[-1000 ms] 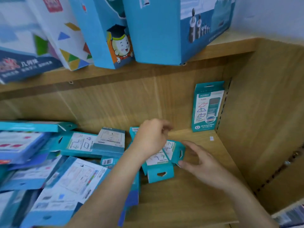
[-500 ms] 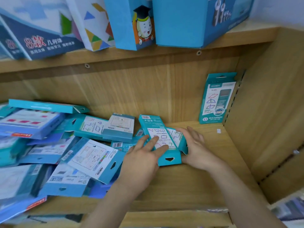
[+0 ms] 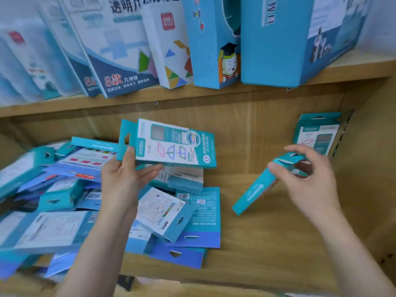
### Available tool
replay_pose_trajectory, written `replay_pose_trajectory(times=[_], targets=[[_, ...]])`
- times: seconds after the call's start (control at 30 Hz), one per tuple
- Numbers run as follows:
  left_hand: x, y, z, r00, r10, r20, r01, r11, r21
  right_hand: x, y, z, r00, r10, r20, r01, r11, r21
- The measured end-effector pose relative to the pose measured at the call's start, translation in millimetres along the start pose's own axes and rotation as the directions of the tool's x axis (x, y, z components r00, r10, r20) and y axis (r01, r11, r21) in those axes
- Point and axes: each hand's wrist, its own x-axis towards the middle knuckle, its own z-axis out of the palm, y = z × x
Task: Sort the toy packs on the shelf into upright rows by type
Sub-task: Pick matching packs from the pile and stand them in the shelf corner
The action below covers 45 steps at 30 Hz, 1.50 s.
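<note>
1. Mid-frame, your left hand (image 3: 122,179) grips the lifted pack (image 3: 171,146), clear of the pile (image 3: 64,221).
2. Your right hand (image 3: 308,179) pinches the tilted pack (image 3: 255,189), near the upright pack (image 3: 317,133) at far right.
3. Both lay flat before; row-building likely starts.

Blurred: tilted pack (image 3: 255,190), print perhaps unreadable; pile (image 3: 49,228) cropped at left.

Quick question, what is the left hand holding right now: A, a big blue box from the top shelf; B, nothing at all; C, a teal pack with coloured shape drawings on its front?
C: the left hand grips the shape-drawing pack by its hang-tab end, above the pile, while the right hand pinches another teal pack.
</note>
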Motion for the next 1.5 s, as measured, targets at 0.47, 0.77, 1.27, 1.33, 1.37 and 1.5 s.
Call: replay_pose_trajectory(times=[0.47, 0.77, 1.27, 1.33, 1.37, 1.5], targets=[[-66, 1, -36, 0.818, 0.057, 0.572, -0.376, 0.806, 0.458, -44, -74, 49, 0.916, 0.270, 0.297, -0.396, 0.725, 0.564], [-96, -9, -17, 0.896, -0.282, 0.342, 0.297, 0.955, 0.010, -62, -84, 58, 0.774, 0.147, 0.616, -0.365, 0.898, 0.245], [-74, -10, -3, 0.916, -0.036, 0.399, -0.048, 0.979, 0.198, -67, -61, 34, 0.876, 0.015, 0.482, -0.124, 0.973, 0.194], [-73, -15, 4, 0.902, -0.082, 0.424, -0.007, 0.979, 0.204, -66, -58, 28, 0.879, 0.017, 0.477, -0.110, 0.980, 0.167], [-74, -17, 9, 0.895, -0.103, 0.435, 0.012, 0.978, 0.207, -65, -57, 24, 0.879, 0.018, 0.476, -0.107, 0.981, 0.161], [-80, -32, 34, 0.886, -0.113, 0.449, -0.002, 0.969, 0.247, -66, -45, 11, 0.856, 0.018, 0.517, 0.077, 0.984, -0.161]])
